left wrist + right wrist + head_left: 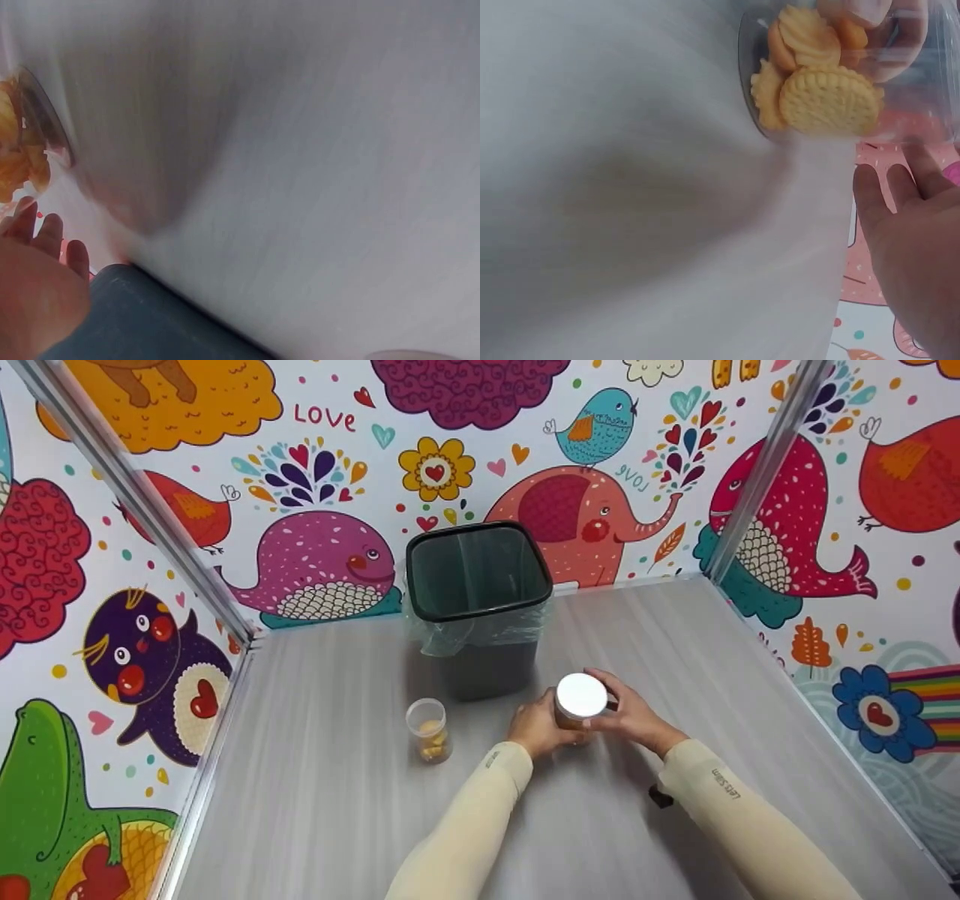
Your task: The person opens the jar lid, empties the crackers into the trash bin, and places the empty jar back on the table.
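A clear jar of biscuits (pixel 829 101) with a round white lid (pixel 581 695) stands upright on the table between both hands. My left hand (pixel 541 727) grips the jar's side, and its fingers show through the clear wall in the right wrist view. The right hand (pixel 634 716) holds the lid's edge from the right, thumb in front and fingers behind. Left of them stands a second clear jar (pixel 429 731), its top uncovered and yellowish biscuits (pixel 433 748) low inside. In the left wrist view the left hand (pixel 45 289) is only partly visible.
A dark bin (pixel 491 667) with a clear plastic liner (pixel 450 636) stands behind the jars. The grey table (pixel 322 810) meets patterned walls (pixel 442 405) at the back and sides. By the right sleeve is a small black object (pixel 660 796).
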Motion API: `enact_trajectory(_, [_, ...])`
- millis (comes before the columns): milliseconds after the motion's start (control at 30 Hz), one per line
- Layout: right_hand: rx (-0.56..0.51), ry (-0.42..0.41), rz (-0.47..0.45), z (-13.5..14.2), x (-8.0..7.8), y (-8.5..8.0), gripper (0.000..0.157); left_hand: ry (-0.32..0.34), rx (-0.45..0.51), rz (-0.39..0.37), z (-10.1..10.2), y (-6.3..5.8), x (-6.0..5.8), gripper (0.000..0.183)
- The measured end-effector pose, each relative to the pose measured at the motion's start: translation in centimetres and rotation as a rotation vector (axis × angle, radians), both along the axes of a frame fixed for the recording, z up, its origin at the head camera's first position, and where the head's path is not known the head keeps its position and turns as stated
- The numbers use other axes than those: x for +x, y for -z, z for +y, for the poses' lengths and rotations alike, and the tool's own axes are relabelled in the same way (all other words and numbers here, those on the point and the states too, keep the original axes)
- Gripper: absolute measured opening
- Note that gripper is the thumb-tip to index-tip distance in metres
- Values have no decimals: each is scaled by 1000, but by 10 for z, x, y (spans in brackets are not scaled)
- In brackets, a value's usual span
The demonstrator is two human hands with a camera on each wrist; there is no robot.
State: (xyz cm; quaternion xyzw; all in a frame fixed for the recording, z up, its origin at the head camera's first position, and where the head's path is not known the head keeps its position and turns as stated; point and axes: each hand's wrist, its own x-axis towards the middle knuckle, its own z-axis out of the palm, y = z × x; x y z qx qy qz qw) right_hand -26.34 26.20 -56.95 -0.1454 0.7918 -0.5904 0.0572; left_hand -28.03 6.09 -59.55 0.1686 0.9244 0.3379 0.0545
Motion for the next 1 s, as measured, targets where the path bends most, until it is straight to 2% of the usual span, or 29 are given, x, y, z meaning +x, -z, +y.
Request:
enact_trajectory(233, [-7,79,22,-7,2,7,90,-9,5,2,0,1,0,91])
enact_trajectory(567, [14,26,26,-1,0,1,87,-20,-8,4,0,1,1,92])
enact_trajectory(767, [-3,64,38,-7,5,1,89,-19,-3,7,0,1,3,92])
enact_trajectory(1000, [25,61,29,-16,17,-29,81,-29,-20,-14,1,1,2,94])
